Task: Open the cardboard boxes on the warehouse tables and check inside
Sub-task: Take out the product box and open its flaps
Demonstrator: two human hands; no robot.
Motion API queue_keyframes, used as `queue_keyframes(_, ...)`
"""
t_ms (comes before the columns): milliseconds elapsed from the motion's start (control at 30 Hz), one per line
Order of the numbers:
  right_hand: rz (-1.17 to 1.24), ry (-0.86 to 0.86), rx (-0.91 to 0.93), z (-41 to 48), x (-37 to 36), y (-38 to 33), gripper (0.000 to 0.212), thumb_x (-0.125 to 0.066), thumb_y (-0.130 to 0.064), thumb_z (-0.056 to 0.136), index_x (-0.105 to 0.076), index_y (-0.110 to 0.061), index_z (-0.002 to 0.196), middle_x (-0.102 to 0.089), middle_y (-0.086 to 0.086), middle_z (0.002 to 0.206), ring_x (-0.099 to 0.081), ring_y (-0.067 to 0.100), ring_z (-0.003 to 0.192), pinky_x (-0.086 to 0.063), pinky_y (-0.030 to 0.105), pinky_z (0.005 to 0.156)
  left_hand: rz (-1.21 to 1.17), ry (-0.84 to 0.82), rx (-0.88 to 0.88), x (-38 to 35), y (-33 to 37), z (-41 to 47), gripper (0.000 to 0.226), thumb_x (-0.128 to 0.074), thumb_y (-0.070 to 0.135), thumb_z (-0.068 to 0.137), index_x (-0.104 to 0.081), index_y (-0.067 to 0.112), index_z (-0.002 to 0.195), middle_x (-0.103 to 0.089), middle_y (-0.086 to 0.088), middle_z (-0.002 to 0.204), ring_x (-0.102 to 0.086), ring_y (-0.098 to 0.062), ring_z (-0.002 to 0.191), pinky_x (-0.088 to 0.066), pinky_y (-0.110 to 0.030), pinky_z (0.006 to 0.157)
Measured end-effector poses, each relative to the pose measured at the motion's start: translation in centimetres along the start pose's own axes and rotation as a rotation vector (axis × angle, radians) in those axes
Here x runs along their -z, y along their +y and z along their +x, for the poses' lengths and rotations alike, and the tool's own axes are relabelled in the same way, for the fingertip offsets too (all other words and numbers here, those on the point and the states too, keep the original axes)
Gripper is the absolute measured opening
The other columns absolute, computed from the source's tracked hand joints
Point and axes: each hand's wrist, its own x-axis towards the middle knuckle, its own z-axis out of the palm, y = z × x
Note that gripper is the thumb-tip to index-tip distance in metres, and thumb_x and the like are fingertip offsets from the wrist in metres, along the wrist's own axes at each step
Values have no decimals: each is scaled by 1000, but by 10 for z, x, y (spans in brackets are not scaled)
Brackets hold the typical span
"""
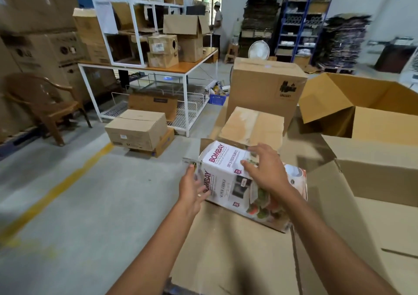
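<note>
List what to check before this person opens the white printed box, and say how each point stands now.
1. Both hands on the white box: ok; the left hand grips its side edge and the right hand holds its top.
2. Firm support: ok; it lies on flat cardboard.
3. Top flaps undone: cannot tell; blurred.
4. Contents in sight: not ok; nothing inside shows.
5. Space on the right: ok; the big open box stands apart.

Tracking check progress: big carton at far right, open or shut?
Open. The big carton has its flaps raised and spread, exposing the interior. What is inside: cannot tell from this view.
</note>
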Motion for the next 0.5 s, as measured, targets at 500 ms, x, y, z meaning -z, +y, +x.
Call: queue_keyframes(500,-213,-153,-39,77,-56,48,70,-39,-68,93,-48,-21,145,-57,7,140,-50,28,128,-35,41,104,115,342,32,-44,-22,92,112,-76,70,60,-18,36,149,-39,-15,139,-50,-37,122,-50,-55,99)
